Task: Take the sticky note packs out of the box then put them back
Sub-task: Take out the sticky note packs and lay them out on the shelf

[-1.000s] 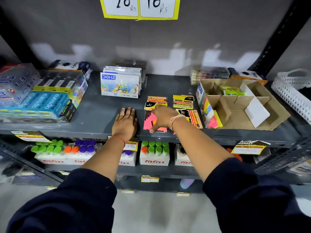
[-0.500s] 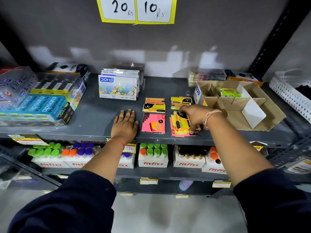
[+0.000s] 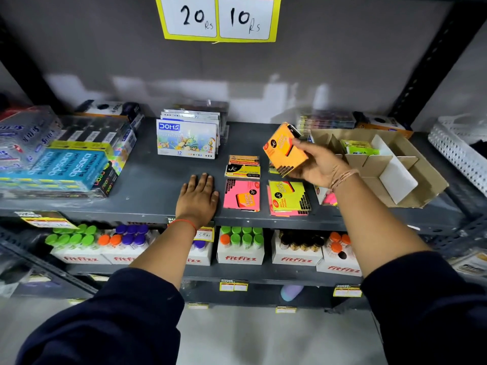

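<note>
Now your right hand (image 3: 320, 167) has its grip closed on an orange sticky note pack (image 3: 284, 150) (tilted toward the cardboard box (image 3: 421, 180)), while your left hand (image 3: 197, 197) rests flat, holding nothing, steadying you.

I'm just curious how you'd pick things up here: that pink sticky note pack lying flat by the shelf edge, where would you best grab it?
Probably by its two long side edges, coming down from above. The pink pack lies flat on the shelf, with gaps on both sides for fingertips: the resting left hand and the yellow pack.
</note>
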Available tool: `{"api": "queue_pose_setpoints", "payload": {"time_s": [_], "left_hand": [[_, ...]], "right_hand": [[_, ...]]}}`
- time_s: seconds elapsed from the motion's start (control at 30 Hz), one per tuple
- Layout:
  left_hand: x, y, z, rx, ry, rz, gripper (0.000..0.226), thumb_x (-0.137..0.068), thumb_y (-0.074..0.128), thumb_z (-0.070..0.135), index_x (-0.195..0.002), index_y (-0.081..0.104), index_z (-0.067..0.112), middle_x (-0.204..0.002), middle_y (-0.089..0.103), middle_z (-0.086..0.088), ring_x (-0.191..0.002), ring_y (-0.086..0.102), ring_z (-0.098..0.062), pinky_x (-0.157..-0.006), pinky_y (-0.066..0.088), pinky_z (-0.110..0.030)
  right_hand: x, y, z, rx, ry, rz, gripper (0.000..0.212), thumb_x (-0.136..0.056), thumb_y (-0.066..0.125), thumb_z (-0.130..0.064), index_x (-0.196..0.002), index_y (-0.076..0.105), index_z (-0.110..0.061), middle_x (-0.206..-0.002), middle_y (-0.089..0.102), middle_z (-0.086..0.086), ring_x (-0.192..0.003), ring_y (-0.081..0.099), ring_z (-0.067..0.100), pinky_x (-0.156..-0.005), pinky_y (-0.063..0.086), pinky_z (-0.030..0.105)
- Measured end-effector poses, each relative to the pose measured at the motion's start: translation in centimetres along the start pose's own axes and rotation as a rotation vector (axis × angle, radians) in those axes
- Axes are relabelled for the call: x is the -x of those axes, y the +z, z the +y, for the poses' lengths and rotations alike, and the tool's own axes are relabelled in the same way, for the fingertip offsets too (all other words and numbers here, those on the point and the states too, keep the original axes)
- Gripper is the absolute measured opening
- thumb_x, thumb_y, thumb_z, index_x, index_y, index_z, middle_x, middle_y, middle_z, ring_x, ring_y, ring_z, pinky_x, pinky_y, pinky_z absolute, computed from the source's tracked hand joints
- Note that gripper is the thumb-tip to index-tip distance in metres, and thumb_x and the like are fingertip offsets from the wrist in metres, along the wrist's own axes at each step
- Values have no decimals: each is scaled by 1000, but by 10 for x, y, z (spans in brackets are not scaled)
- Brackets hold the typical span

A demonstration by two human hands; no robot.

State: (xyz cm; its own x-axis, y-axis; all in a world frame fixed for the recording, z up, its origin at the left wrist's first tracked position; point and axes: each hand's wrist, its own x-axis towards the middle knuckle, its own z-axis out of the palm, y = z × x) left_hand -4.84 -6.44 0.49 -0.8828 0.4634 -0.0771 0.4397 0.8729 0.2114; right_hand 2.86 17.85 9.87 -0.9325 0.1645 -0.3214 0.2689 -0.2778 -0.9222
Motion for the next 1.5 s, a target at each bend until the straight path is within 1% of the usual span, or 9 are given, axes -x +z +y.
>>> {"api": "queue_pose_setpoints", "payload": {"time_s": [0.2,0.4,0.53,0.63,0.8,1.03,1.17,1.27,1.5], "left_hand": [[0,-1,0,-18,3,-9,54,-101,21,31,-150,8,13,-161,6,-3,-149,1,-25,-121,4,-38],[0,0,0,-27,4,-9,54,-101,20,32,-150,7,13,-161,5,-3,-149,0,-25,-121,4,-38],[0,0,0,-29,6,-4,54,-101,19,32,-150,6,14,-161,5,-3,-149,0,-25,-121,4,-38],[0,-1,-1,-30,7,3,54,-101,20,32,-150,7,14,-161,5,-3,-149,0,-24,-121,4,-37],[-1,0,-2,-8,11,7,54,-100,20,33,-150,7,15,-161,5,-2,-149,0,-23,-121,4,-37],[-4,-1,-4,-33,49,-8,50,-101,21,33,-149,9,28,-161,5,5,-148,2,-27,-120,6,-41],[-4,-1,-5,-36,59,-13,50,-101,20,33,-149,9,29,-161,5,6,-148,1,-27,-120,6,-42],[-4,-2,-4,-15,56,-14,50,-101,21,32,-149,10,29,-160,7,5,-148,1,-28,-120,6,-43],[-4,-3,4,4,31,-39,52,-99,24,25,-150,11,23,-161,5,0,-148,-2,-29,-121,2,-42]], "right_hand": [[-16,-7,19,-122,75,1,43,-96,30,-48,-95,58,-16,-82,73,12,-82,66,32,-73,52,44],[-27,-9,12,-248,-38,127,28,-100,37,-31,-93,54,-8,-69,76,11,-61,74,29,-46,60,35],[-39,15,7,357,-187,271,28,-98,45,-18,-102,59,5,-82,59,11,-84,60,30,-52,58,29],[-44,44,11,1074,-326,262,34,-97,47,-25,-111,64,1,-81,61,16,-70,54,22,-56,41,25],[-63,72,38,1589,-316,123,35,-98,44,-21,-123,58,-2,-118,63,23,-110,60,36,-93,49,37],[-79,69,57,1764,-214,45,42,-100,39,-19,-141,40,-14,-145,42,16,-129,46,36,-105,44,42],[-60,63,40,1547,-246,6,60,-98,44,-19,-151,15,-16,-161,7,3,-149,4,28,-121,10,38],[-36,39,12,1436,-188,-62,66,-93,55,-20,-149,20,-17,-160,12,0,-148,10,20,-120,10,30],[3,15,13,1770,258,-226,101,-74,77,-20,-151,11,-20,-159,21,4,-144,24,25,-113,28,29]]}}
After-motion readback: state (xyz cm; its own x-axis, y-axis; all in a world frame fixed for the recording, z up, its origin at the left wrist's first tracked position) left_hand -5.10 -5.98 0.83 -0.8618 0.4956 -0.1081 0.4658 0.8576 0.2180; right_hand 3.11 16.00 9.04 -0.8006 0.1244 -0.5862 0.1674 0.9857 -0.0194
